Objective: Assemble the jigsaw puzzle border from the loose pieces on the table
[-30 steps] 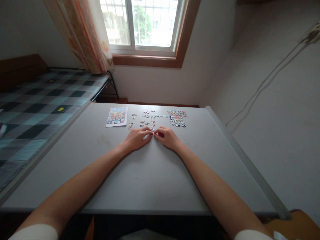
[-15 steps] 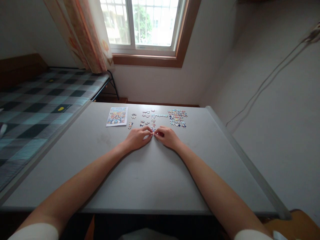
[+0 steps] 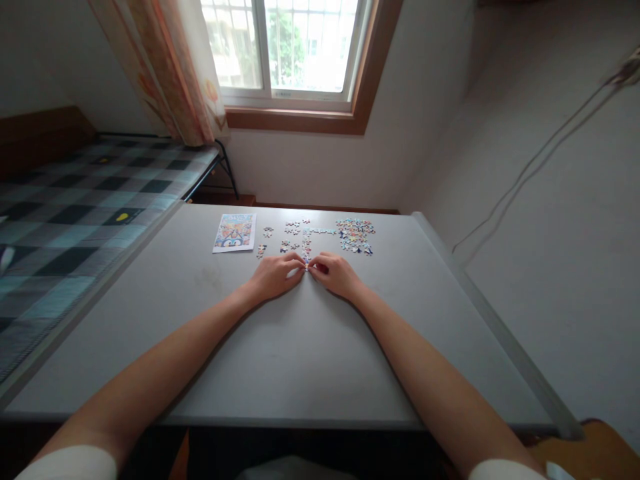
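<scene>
My left hand [image 3: 277,274] and my right hand [image 3: 336,272] meet near the middle of the table. Each is closed in a pinch, and between the fingertips is a small jigsaw puzzle piece [image 3: 307,267] at the near end of a joined strip. That strip of joined puzzle pieces [image 3: 320,231] forms a corner, one arm running right and the other coming down toward my fingers. Left of it lie several loose puzzle pieces [image 3: 292,228]. A pile of mixed puzzle pieces [image 3: 355,235] spreads to the right. My fingers partly hide the strip's lower end.
A printed picture sheet [image 3: 234,233] with a colourful design lies at the left on the grey-white table [image 3: 300,360]. Beyond the table's left edge is a bed with a checked cover [image 3: 100,193]. A wall with a hanging cable [image 3: 540,150] stands on the right.
</scene>
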A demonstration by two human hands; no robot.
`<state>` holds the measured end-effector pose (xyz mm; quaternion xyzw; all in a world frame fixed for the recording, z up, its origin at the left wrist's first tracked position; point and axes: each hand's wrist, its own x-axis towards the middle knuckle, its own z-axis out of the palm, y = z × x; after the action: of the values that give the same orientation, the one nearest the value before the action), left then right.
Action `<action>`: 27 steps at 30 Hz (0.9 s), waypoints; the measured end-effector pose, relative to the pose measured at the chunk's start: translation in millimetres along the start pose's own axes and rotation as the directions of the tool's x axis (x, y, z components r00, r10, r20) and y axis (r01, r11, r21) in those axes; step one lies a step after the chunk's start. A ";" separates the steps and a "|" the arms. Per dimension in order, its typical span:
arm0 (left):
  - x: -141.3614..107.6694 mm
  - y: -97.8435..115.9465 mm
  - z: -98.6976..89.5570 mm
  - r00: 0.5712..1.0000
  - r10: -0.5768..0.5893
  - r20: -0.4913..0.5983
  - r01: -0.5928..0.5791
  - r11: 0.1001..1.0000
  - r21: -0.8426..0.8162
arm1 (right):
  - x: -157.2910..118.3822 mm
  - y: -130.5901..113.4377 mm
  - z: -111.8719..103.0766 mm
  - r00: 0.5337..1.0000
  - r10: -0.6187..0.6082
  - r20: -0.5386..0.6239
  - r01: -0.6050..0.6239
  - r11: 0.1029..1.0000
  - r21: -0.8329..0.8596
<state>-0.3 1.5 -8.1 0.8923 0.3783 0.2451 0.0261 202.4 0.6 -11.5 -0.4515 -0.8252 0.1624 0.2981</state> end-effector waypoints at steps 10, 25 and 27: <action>-0.4 -0.2 -2.2 1.000 0.015 0.014 -0.015 1.000 0.005 | 0.4 -0.3 -0.2 1.000 0.021 0.004 -0.021 1.000 0.022; -0.9 0.0 -0.9 1.000 0.019 0.020 -0.020 0.999 0.050 | 0.4 -2.6 -1.2 1.000 0.011 -0.006 -0.011 1.000 0.025; -0.8 0.3 -0.9 1.000 0.020 0.021 -0.021 0.997 0.068 | 0.6 -3.5 -1.7 1.000 0.015 -0.009 -0.014 0.999 0.034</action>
<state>-0.9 0.6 -7.6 0.8989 0.3770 0.2234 -0.0029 200.9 -0.7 -8.1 -0.4530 -0.8176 0.1764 0.3084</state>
